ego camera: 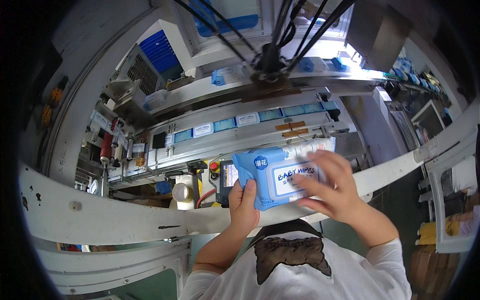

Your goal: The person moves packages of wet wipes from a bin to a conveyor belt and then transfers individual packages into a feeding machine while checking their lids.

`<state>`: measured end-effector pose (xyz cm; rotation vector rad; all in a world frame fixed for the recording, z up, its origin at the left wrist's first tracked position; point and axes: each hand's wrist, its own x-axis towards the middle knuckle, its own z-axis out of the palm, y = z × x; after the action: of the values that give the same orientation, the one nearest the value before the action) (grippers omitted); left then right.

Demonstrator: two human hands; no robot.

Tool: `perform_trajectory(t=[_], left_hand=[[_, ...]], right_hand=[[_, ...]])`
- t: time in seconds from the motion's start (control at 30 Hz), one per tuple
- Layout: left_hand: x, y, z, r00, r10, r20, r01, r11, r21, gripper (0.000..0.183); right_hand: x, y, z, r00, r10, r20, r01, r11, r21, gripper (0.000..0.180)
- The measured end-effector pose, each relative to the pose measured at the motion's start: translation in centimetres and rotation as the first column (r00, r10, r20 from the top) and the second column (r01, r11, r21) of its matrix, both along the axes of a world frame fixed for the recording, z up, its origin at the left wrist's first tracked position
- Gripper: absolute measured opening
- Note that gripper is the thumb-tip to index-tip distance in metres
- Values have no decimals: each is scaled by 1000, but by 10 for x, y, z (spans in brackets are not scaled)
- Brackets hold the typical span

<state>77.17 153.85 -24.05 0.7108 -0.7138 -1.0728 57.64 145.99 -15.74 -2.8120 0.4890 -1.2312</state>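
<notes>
A blue and white pack of baby wipes (268,185) is held up before my chest, tilted, its lid label facing me. My left hand (243,204) grips its left end, thumb on the front. My right hand (333,187) is over the pack's right part, fingers spread and blurred by motion. Whether those fingertips touch the pack I cannot tell. Behind the pack runs a metal label conveyor (221,124), on which white lid labels (203,129) lie along a blue belt.
A white machine frame rail (127,225) curves between me and the conveyor. Black robot arms meet at a picking head (270,62) above. More wipes packs (227,75) lie on the rear conveyor. A red roller (106,145) and a control screen (229,175) sit nearer left.
</notes>
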Motion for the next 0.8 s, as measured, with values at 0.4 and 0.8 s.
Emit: perform_trajectory(t=[0.4,0.8], left_hand=[[-2,7,8,996,-82,-18,82,997,-2,32],[-5,4,18,979,-202,-30,201,978,-53,33]], right_hand=[[2,-23,64,997,82,-13,-73,941,329,23],[-6,-29,91,996,48,-73,17,709,705,33]])
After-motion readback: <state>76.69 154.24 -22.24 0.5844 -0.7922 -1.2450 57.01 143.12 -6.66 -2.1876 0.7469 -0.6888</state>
